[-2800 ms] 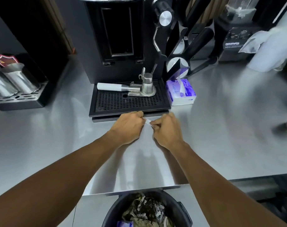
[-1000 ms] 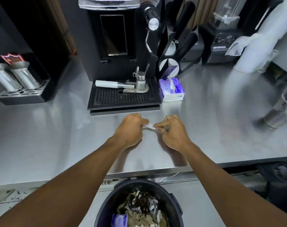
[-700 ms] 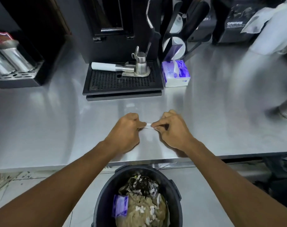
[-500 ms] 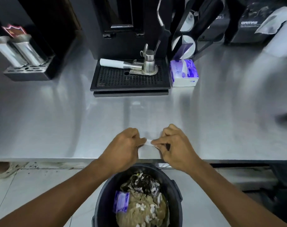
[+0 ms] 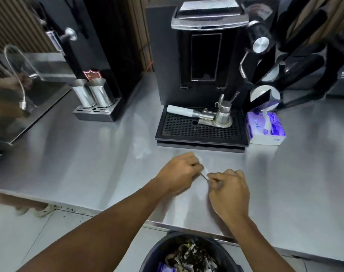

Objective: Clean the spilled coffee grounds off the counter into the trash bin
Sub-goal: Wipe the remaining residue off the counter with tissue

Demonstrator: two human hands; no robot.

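Evenly lit from overhead, moderately bright. Broad soft glare on the steel counter (image 5: 72, 165), strongest just left of the left hand (image 5: 180, 172) and in pale streaks beyond both hands. Faint soft shadows under the forearms and beneath the right hand (image 5: 227, 191). Slight motion blur on both hands; heavier smear far left at the sink (image 5: 29, 89). Wide-angle bending at the edges, uprights leaning outward. Coffee machine (image 5: 204, 55) dark, detail lost in black.

Hands (image 5: 202, 179) (with tissue (image 5: 205, 171)) back from edge
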